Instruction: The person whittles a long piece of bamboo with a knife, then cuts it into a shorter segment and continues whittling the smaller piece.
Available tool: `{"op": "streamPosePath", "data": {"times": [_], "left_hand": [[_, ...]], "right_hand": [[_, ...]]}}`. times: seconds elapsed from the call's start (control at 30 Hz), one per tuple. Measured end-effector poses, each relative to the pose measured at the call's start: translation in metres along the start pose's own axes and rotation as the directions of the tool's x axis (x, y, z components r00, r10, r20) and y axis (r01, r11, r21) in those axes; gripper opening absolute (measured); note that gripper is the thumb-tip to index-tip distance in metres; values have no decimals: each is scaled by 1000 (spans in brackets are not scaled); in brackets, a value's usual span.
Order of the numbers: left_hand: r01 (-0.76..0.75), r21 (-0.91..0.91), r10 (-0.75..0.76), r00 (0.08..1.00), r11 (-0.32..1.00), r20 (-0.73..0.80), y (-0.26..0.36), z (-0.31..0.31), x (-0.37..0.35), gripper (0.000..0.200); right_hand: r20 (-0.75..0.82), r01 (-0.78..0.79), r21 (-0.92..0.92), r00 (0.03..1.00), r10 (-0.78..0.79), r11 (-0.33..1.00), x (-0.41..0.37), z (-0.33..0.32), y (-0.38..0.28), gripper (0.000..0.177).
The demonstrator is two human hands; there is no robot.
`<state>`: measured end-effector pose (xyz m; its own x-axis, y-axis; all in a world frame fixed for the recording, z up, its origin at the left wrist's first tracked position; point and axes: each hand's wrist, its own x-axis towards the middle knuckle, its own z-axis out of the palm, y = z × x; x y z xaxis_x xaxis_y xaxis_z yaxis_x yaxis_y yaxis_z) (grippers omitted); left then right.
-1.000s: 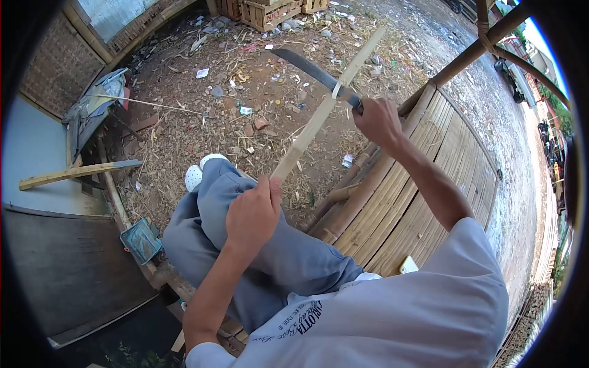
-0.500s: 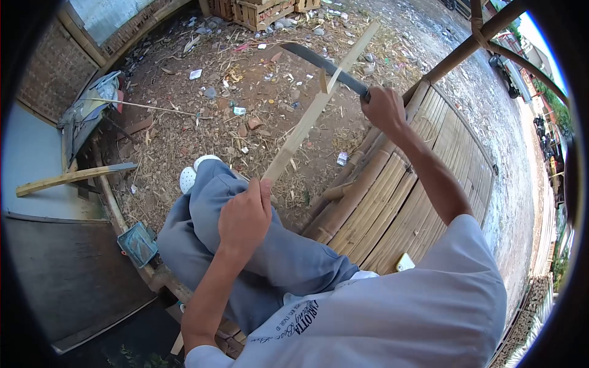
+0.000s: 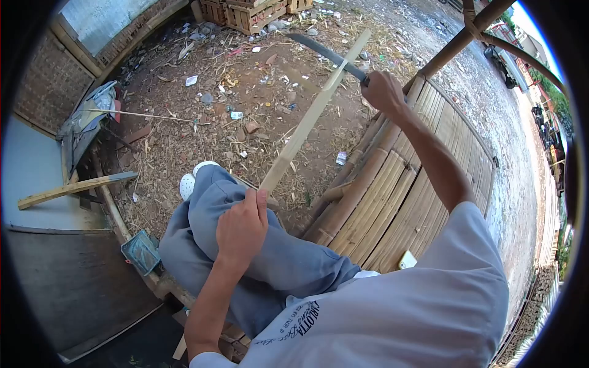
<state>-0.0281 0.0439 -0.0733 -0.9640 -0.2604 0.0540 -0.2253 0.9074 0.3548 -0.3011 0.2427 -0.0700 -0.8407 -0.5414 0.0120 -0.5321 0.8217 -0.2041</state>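
My left hand (image 3: 241,224) is closed around the near end of a long, pale bamboo strip (image 3: 300,130), which slants up and away to the right from above my knee. My right hand (image 3: 385,93) grips the handle of a machete (image 3: 325,53) with a long dark blade. The blade crosses the strip near its far end, its edge right at the wood, and its tip points to the upper left. A lighter, freshly cut patch shows on the strip just below the blade.
A bamboo platform (image 3: 380,214) lies to my right, with a phone (image 3: 407,260) on it. Wooden crates (image 3: 254,17) stand at the back. Litter and shavings cover the dirt ground (image 3: 233,141). A wooden plank (image 3: 73,190) and a blue basket (image 3: 142,253) are at the left.
The machete has shifted slightly toward the strip's far end. A sliver that stood up from the strip by the blade is gone from it. My left hand keeps its hold.
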Motion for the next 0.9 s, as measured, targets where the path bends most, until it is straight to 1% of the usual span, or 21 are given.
{"op": "streamPosePath", "data": {"times": [0.1, 0.13, 0.17, 0.27, 0.3, 0.33, 0.37, 0.4, 0.43, 0.47, 0.5, 0.53, 0.63, 0.67, 0.7, 0.73, 0.77, 0.8, 0.83, 0.87, 0.9], "left_hand": [[11, -31, -12, 999, 999, -37, 0, -1, 9, 41], [26, -37, -26, 1000, 999, -6, -2, -1, 3, 41], [22, -35, -23, 1000, 999, -10, 0, 0, 1, 41], [-13, -22, 12, 1000, 1000, -12, -4, -4, 1, 42], [2, -38, -2, 1000, 999, 6, -3, -3, 1, 42], [15, -58, -14, 1000, 998, 21, 0, -2, 1, 43], [9, -66, -8, 1000, 998, 19, -1, -3, 0, 43], [19, -71, -19, 1000, 997, 5, -2, -3, 5, 42], [31, -66, -30, 999, 997, 28, -2, -3, 0, 42], [24, -62, -21, 999, 998, 36, -2, -4, -2, 42], [26, -57, -25, 1000, 998, 18, -1, -4, 2, 42], [31, -48, -31, 999, 998, 14, -1, -4, 1, 41], [25, 8, -25, 1000, 1000, -12, -5, -3, -6, 40], [23, 6, -23, 1000, 1000, -8, -6, -3, -7, 40], [20, -3, -20, 1000, 1000, 19, -6, -4, -11, 39], [15, -9, -14, 999, 1000, 44, -6, -6, -14, 38], [7, -10, -7, 1000, 1000, 24, -7, -7, -13, 38], [-2, -21, 2, 1000, 1000, -28, -8, -9, -14, 37], [-5, -29, 3, 998, 1000, -56, -11, -10, -19, 37], [-2, -32, 0, 998, 999, -56, -12, -11, -21, 37], [-2, -39, 0, 999, 999, -53, -13, -11, -18, 37]], "right_hand": [[-158, -66, 44, 985, 72, 997, 25, -15, 16, 23], [-128, 82, 57, 989, -74, 995, -2, -14, -13, 25], [-134, 82, 57, 988, -74, 995, -5, -14, -13, 25], [76, 80, -129, 995, -71, 988, -11, -6, -13, 26], [-127, -197, 27, 972, 198, 980, 35, -14, 46, 27], [-250, -180, -163, 959, 136, 970, 61, -25, 90, 30], [-264, -240, -66, 940, 214, 969, 65, -32, 93, 30], [-241, -185, -45, 956, 169, 982, 64, -42, 77, 28], [-190, -150, -8, 971, 146, 989, 40, -37, 45, 27], [-49, -90, 111, 994, 96, 990, 11, -33, 5, 23], [88, 77, 89, 992, -85, 993, -15, -18, -21, 22], [81, 76, 92, 993, -84, 993, -20, -13, -22, 22], [84, 257, -111, 965, -249, 960, -25, -1, -22, 22], [16, -149, 50, 989, 148, 988, 19, -11, 18, 26], [-133, -394, 55, 908, 398, 917, 63, -23, 85, 31], [-301, -486, 85, 819, 488, 870, 86, -35, 149, 34], [-468, -474, 117, 749, 469, 873, 99, -39, 198, 32], [-487, -469, 122, 740, 465, 875, 103, -47, 194, 32], [-317, -351, 578, 735, 599, 737, 93, -40, 181, 30], [-110, -201, 894, 766, 633, 400, 82, -32, 163, 30], [56, -105, 992, 861, 506, 69, 60, -31, 119, 32]]}}
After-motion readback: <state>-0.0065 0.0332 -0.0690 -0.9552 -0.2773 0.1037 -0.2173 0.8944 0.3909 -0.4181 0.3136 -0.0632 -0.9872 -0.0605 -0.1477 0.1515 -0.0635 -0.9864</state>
